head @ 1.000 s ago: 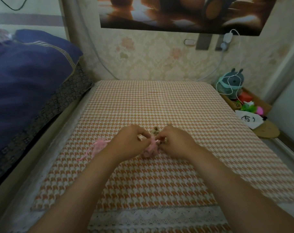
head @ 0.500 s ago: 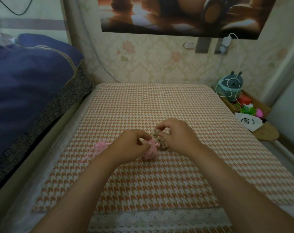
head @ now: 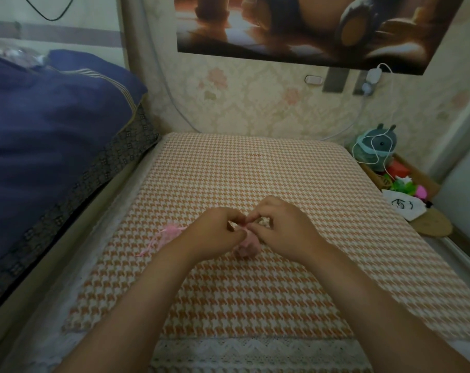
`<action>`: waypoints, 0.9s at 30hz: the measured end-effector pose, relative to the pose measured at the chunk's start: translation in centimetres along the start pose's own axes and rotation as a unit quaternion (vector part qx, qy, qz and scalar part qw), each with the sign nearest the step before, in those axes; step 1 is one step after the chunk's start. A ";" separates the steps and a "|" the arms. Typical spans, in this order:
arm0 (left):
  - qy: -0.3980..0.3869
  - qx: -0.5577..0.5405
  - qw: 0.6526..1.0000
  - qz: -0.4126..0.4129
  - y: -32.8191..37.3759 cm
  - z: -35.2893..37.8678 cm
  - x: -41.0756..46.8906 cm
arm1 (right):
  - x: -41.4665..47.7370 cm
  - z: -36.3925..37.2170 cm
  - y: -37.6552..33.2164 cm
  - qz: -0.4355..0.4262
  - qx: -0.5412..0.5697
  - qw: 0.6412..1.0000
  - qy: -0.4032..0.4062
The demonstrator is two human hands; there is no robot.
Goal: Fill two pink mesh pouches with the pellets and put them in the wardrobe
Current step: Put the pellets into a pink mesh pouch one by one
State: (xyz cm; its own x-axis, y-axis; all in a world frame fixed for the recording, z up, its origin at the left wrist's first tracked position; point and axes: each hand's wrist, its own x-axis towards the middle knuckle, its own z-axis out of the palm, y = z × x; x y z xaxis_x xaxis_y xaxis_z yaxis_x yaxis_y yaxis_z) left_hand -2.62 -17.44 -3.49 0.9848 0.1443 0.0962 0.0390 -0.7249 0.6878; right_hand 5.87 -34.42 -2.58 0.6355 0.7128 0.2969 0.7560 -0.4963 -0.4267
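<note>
A bulging pink mesh pouch (head: 248, 244) sits on the orange houndstooth mat (head: 255, 170) between my hands. My left hand (head: 215, 232) pinches the pouch's top from the left. My right hand (head: 282, 227) pinches the same top from the right, fingertips nearly meeting the left ones. A second pink mesh pouch (head: 169, 232) with loose pink strings lies flat on the mat just left of my left wrist. The pellets are mostly hidden behind my right hand's fingers.
A dark blue quilt (head: 53, 125) is piled on the bed at left. To the right of the mat are a teal plush toy (head: 376, 149), small coloured items, a white pouch (head: 402, 207) and a round wooden board (head: 433, 224). A wall lies behind.
My right hand came back from the pellet pile to the pouch's top. Both hands now pinch the pouch's mouth close together. The view has tilted slightly.
</note>
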 end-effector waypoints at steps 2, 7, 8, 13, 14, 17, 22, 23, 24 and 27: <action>-0.002 0.004 1.000 0.001 0.0 0.0 0.1 | 0.0 -0.1 0.1 0.000 -0.013 1.000 -0.015; -0.001 -0.003 1.000 0.004 0.3 0.0 0.5 | -0.2 -0.6 0.6 0.000 -0.067 0.996 -0.054; 0.003 -0.003 1.000 0.008 0.4 0.0 0.6 | -0.3 -0.7 0.7 0.001 -0.072 0.996 -0.054; 0.048 -0.018 0.999 0.008 1.3 0.3 1.5 | -1.0 -2.0 1.3 0.016 -0.056 0.997 -0.043; 0.063 -0.028 0.998 0.009 1.3 0.5 1.7 | -1.2 -2.4 1.3 0.023 -0.049 0.998 -0.039; 0.088 -0.035 0.995 -0.005 1.0 1.2 2.5 | -2.1 -3.7 2.0 0.041 -0.035 0.998 -0.029; 0.053 0.047 0.997 -0.007 0.1 3.6 3.4 | -3.5 -4.8 3.5 0.059 -0.044 0.997 -0.029; 0.044 0.052 0.998 -0.003 0.2 4.0 3.4 | -3.7 -4.9 3.8 0.060 -0.044 0.997 -0.030; 0.034 0.053 0.998 0.003 0.4 4.5 3.6 | -3.9 -5.0 3.9 0.060 -0.044 0.997 -0.030; 0.016 0.081 0.996 0.035 0.7 5.7 4.0 | -4.2 -5.2 4.2 0.062 -0.043 0.997 -0.034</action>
State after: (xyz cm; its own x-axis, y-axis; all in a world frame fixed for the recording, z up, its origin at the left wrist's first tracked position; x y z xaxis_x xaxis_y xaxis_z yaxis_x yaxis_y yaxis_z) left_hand 2.26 -21.20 -6.74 0.9805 0.1089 0.1639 -0.0001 -0.8326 0.5538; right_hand 7.17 -42.09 -1.23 0.7156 0.6730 0.1870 0.6841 -0.6214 -0.3819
